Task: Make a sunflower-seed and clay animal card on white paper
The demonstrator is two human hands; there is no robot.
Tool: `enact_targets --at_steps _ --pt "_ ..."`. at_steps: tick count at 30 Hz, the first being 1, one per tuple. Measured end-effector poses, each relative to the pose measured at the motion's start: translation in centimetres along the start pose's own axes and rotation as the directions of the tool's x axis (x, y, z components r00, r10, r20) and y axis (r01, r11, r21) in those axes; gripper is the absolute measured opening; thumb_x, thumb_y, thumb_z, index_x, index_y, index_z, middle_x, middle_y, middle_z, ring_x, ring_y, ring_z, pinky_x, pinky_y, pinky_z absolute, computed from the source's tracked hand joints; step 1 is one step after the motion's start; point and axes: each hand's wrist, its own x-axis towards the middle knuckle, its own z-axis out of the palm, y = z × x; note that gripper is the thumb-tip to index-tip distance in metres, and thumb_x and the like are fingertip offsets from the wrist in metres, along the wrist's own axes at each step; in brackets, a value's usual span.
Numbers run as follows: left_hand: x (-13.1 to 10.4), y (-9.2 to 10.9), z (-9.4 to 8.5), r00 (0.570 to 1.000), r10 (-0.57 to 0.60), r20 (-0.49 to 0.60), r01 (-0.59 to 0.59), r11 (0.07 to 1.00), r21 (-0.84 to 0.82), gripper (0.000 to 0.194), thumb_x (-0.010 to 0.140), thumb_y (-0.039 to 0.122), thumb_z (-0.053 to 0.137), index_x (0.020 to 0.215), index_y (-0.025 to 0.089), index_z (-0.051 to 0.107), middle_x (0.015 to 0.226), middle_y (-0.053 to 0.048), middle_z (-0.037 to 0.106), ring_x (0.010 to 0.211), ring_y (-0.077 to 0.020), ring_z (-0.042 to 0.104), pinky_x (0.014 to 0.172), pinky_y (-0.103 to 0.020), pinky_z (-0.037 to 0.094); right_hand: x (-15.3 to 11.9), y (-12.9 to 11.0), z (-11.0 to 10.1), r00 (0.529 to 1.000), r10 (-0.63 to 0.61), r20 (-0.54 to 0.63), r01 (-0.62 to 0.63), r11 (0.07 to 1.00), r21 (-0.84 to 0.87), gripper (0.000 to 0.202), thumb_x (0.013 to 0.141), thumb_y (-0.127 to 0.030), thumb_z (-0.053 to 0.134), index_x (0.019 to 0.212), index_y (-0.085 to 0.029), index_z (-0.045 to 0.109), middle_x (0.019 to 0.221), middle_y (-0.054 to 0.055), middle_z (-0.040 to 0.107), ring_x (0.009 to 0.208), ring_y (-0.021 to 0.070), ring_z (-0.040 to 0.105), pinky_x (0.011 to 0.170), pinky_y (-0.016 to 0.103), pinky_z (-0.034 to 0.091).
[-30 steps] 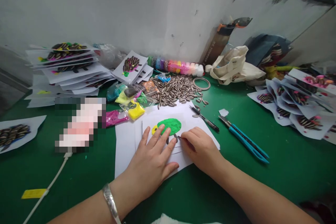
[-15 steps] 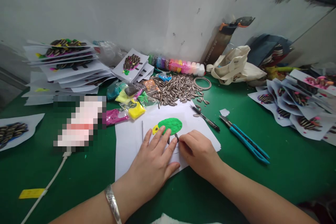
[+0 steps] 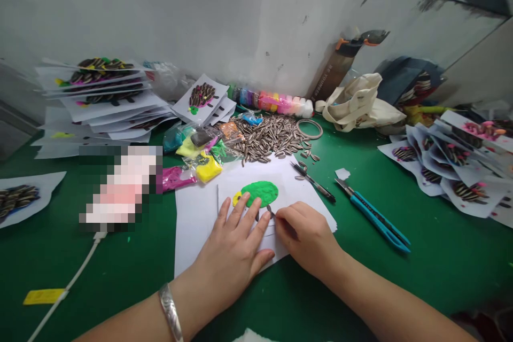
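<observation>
My left hand (image 3: 236,230) lies flat with its fingers spread over a white paper card (image 3: 224,192), holding it down. On the card sits a green clay oval (image 3: 262,193), with a yellow clay head (image 3: 236,199) at its left end, partly covered by my fingers. Short dark clay legs (image 3: 269,208) stick out below the green oval. My right hand (image 3: 304,230) is pinched closed at the right-hand leg, its fingertips on a small dark clay piece. White sheets (image 3: 192,240) lie beneath the card.
Behind the card are a sunflower seed pile (image 3: 268,136), bagged yellow clay (image 3: 208,168) and a tape roll (image 3: 309,129). A pen (image 3: 316,184) and blue utility knife (image 3: 379,219) lie right. Finished seed pictures (image 3: 116,112) are stacked left. A charging cable (image 3: 76,272) crosses the left side.
The view has shifted very slightly. My right fingertips have moved slightly right at the dark leg, while my left hand stays pressed on the card.
</observation>
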Motion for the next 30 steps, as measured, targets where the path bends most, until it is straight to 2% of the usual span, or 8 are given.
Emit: enact_targets --at_steps 10,22,30 --pt "-0.01 0.04 -0.06 1.000 -0.004 -0.001 0.004 1.000 -0.005 0.051 0.097 0.050 0.041 0.138 0.021 0.053 0.145 -0.013 0.050 0.137 -0.0374 0.038 0.109 -0.061 0.030 -0.12 -0.21 -0.17 1.000 -0.013 0.021 0.013 1.000 0.003 0.021 0.091 -0.014 0.049 0.074 -0.017 0.060 0.065 0.003 0.055 0.064 0.0164 0.049 0.060 0.029 0.036" --pt "-0.04 0.04 -0.08 1.000 -0.005 0.002 0.005 1.000 -0.010 0.052 0.097 0.051 0.042 0.138 0.021 0.053 0.146 -0.012 0.049 0.137 -0.0376 0.037 0.110 -0.061 0.029 0.22 0.13 -0.46 1.000 0.010 -0.024 -0.010 1.000 0.005 0.018 0.092 -0.014 0.049 0.078 -0.019 0.060 0.066 0.002 0.058 0.065 0.0161 0.052 0.064 0.029 0.039" --pt "-0.10 0.12 -0.04 1.000 -0.011 -0.004 0.011 1.000 -0.011 0.051 0.097 0.049 0.044 0.137 0.020 0.053 0.145 -0.013 0.050 0.137 -0.0379 0.037 0.110 -0.061 0.028 0.56 0.38 0.01 1.000 -0.017 0.015 0.017 1.000 0.018 0.020 0.093 -0.014 0.048 0.079 -0.018 0.061 0.067 0.003 0.058 0.065 0.0167 0.051 0.062 0.029 0.039"
